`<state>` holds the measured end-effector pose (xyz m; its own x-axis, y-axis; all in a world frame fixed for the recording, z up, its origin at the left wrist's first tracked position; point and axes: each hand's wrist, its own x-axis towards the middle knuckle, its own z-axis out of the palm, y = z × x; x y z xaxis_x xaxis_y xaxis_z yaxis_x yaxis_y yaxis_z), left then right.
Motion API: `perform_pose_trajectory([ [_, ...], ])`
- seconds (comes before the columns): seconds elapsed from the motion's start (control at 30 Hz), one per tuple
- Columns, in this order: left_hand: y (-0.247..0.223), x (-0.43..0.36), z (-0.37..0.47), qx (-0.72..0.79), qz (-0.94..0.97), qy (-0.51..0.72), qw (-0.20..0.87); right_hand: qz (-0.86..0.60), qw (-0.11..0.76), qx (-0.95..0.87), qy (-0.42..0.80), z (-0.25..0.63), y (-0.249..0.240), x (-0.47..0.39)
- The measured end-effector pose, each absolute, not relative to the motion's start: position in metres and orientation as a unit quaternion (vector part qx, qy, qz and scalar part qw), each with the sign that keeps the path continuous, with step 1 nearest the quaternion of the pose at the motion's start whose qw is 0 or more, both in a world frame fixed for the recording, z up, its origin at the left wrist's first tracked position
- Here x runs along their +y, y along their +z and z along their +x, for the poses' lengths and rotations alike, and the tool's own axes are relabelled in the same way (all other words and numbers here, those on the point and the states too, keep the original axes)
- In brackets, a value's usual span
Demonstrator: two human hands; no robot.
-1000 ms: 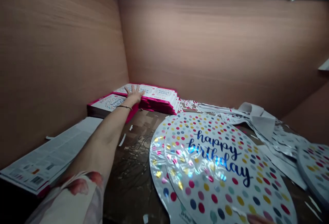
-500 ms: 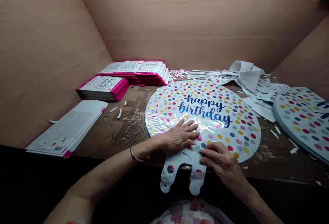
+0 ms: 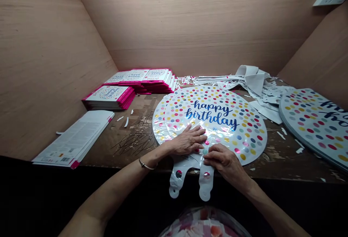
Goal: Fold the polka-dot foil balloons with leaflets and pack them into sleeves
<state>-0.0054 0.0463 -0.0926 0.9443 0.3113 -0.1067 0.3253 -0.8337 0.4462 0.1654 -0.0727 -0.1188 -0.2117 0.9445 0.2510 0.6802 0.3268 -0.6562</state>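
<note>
- Birthday balloons [image 3: 221, 130], flat and overlapping, lie at the front middle of the tabletop [image 3: 285, 157], two tails [image 3: 206, 184] reaching past its front edge.
- Left hand [image 3: 188, 141] spread wide, palm down on them, gripping nothing that I can see.
- Right hand [image 3: 224, 159] has its fingers drawn together by the base of one tail; whether it pinches anything, I can't tell.
- Done, it seems: pink-edged packets [image 3: 108, 95], stacked toward the tabletop's back left.
- Left, I'd judge: these balloons, unfolded, and the dotted pile [image 3: 310, 124] at the tabletop's right.
</note>
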Motion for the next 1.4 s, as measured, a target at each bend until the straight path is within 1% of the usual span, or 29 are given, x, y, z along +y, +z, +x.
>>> perform_pose_trajectory([
  [0.17, -0.094, 0.048, -0.007, 0.155, 0.962, -0.013, 0.223, -0.535, 0.309, -0.77, 0.157, 0.164, -0.115, -0.065],
  [0.3, -0.095, 0.048, -0.008, 0.151, 0.962, 0.002, 0.225, -0.512, 0.288, -0.785, 0.195, 0.17, -0.11, -0.071],
  [0.4, -0.096, 0.048, -0.008, 0.153, 0.961, 0.003, 0.229, -0.51, 0.296, -0.779, 0.215, 0.171, -0.114, -0.074],
  [0.57, -0.095, 0.048, -0.007, 0.155, 0.961, -0.005, 0.229, -0.514, 0.302, -0.783, 0.176, 0.165, -0.12, -0.064],
  [0.67, -0.094, 0.048, -0.007, 0.16, 0.96, -0.008, 0.228, -0.505, 0.273, -0.798, 0.182, 0.168, -0.11, -0.063],
  [0.77, -0.093, 0.047, -0.007, 0.167, 0.959, -0.009, 0.229, -0.447, 0.232, -0.84, 0.203, 0.177, -0.101, -0.076],
  [0.83, -0.094, 0.046, -0.007, 0.171, 0.958, -0.011, 0.231, -0.404, 0.211, -0.873, 0.171, 0.18, -0.102, -0.089],
  [0.9, -0.094, 0.046, -0.007, 0.17, 0.958, -0.007, 0.232, -0.383, 0.225, -0.89, 0.104, 0.179, -0.109, -0.1],
  [0.97, -0.095, 0.046, -0.007, 0.169, 0.958, 0.002, 0.232, -0.374, 0.28, -0.883, 0.057, 0.173, -0.116, -0.105],
  [1.0, -0.096, 0.046, -0.007, 0.169, 0.957, 0.005, 0.236, -0.373, 0.318, -0.87, 0.058, 0.17, -0.117, -0.105],
  [1.07, -0.098, 0.047, -0.007, 0.169, 0.954, 0.009, 0.25, -0.398, 0.392, -0.822, 0.11, 0.166, -0.114, -0.1],
  [1.13, -0.098, 0.048, -0.007, 0.169, 0.949, 0.011, 0.265, -0.455, 0.43, -0.753, 0.203, 0.164, -0.105, -0.09],
  [1.2, -0.097, 0.05, -0.008, 0.176, 0.944, 0.014, 0.279, -0.516, 0.429, -0.682, 0.291, 0.164, -0.094, -0.078],
  [1.27, -0.094, 0.051, -0.011, 0.186, 0.933, 0.027, 0.306, -0.567, 0.417, -0.619, 0.349, 0.164, -0.086, -0.066],
  [1.4, -0.081, 0.043, -0.015, 0.206, 0.892, 0.116, 0.385, -0.632, 0.422, -0.512, 0.401, 0.16, -0.086, -0.047],
])
